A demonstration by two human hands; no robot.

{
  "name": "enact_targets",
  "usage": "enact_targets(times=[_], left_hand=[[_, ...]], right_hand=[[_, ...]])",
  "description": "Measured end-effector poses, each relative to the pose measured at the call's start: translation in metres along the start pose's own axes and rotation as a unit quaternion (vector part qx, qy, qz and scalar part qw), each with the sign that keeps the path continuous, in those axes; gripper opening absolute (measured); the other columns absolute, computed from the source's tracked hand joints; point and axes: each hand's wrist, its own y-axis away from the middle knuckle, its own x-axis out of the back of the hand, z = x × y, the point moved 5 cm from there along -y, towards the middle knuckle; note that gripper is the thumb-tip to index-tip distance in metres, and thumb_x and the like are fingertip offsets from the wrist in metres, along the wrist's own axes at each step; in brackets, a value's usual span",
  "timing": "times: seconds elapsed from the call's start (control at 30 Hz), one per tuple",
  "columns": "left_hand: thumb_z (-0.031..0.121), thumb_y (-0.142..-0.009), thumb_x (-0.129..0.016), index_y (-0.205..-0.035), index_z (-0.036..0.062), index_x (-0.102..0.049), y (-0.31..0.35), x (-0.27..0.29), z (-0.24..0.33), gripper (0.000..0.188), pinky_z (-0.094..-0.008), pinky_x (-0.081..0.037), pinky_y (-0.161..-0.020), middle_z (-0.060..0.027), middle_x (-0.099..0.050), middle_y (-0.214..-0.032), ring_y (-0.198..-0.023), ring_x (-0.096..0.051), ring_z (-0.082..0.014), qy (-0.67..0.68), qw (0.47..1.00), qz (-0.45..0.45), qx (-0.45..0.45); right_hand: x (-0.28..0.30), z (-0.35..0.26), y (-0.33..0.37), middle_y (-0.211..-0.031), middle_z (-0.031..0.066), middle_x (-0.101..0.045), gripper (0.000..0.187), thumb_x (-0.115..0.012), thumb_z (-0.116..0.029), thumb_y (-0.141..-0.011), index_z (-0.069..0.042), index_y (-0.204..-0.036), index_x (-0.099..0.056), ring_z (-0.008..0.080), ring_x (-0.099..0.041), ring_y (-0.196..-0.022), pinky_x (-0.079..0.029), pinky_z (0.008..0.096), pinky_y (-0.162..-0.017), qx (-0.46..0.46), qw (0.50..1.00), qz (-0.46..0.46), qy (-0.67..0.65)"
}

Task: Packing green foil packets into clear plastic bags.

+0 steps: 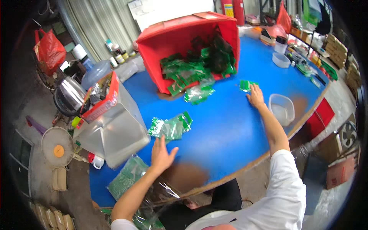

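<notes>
My left hand (162, 155) is open, its thumb apart from the fingers. Its fingertips reach the near edge of a small pile of green and clear plastic packets (171, 128) on the blue table. Farther right, my right hand (256, 96) lies with stretched fingers at a single green packet (247, 85), touching its edge. Beyond both hands, a red plastic bin (151, 65) lies on its side, its mouth facing me. Many more green packets (188, 71) fill it, and some spill out (199, 93) onto the table.
A clear plastic tub (281, 109) stands right of my right forearm. On the left are a large clear container with a red rim (115, 134) and a steel kettle (71, 95). A clear bag of green packets (130, 178) lies beneath my left forearm, at the table's near edge.
</notes>
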Motion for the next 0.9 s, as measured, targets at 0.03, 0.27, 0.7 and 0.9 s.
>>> enact_targets(times=[0.03, 0.27, 0.7, 0.9], left_hand=[[0.057, -0.088, -0.063, -0.154, 0.0030, -0.021, -0.015, -0.015, 0.012, 0.095, -0.0526, -0.024, -0.117, -0.0361, -0.027, -0.152, -0.142, -0.029, -0.0474, -0.073, 0.997, -0.004, -0.001], [0.069, -0.084, -0.058, -0.158, 0.0107, -0.015, -0.072, -0.049, -0.004, 0.103, -0.0645, -0.012, -0.116, -0.0373, -0.016, -0.155, -0.145, -0.018, -0.0509, -0.095, 0.994, -0.019, 0.050], [0.060, -0.061, -0.086, -0.155, 0.0039, -0.017, -0.129, -0.058, 0.057, 0.129, -0.0583, -0.017, -0.118, -0.0301, -0.021, -0.157, -0.146, -0.019, -0.0457, 0.083, 0.990, 0.093, -0.072], [0.061, -0.065, -0.083, -0.155, 0.0033, -0.020, -0.123, -0.056, 0.045, 0.124, -0.0598, -0.020, -0.116, -0.0283, -0.029, -0.154, -0.145, -0.026, -0.0417, 0.077, 0.990, 0.090, -0.076]], right_hand=[[-0.010, 0.019, -0.009, -0.145, 0.0210, -0.046, 0.072, -0.072, -0.033, -0.086, -0.003, -0.143, -0.040, 0.0359, -0.044, -0.136, -0.038, 0.0455, -0.112, -0.023, 0.998, -0.045, 0.042], [-0.007, 0.007, -0.048, -0.089, 0.0206, -0.071, 0.027, -0.058, -0.028, -0.096, -0.002, -0.098, -0.065, 0.0348, -0.070, -0.079, -0.055, 0.0454, -0.070, 0.012, 0.997, -0.081, -0.011], [-0.064, -0.214, -0.067, -0.160, 0.0269, -0.020, 0.078, -0.046, -0.064, -0.092, -0.015, -0.152, -0.035, 0.0489, -0.020, -0.145, -0.017, 0.0583, -0.118, 0.069, 0.965, -0.213, -0.135], [-0.031, -0.272, 0.021, -0.156, 0.0274, -0.029, 0.071, -0.038, -0.059, -0.098, -0.016, -0.154, -0.033, 0.0459, -0.024, -0.145, -0.017, 0.0589, -0.118, 0.133, 0.964, -0.203, -0.105]])
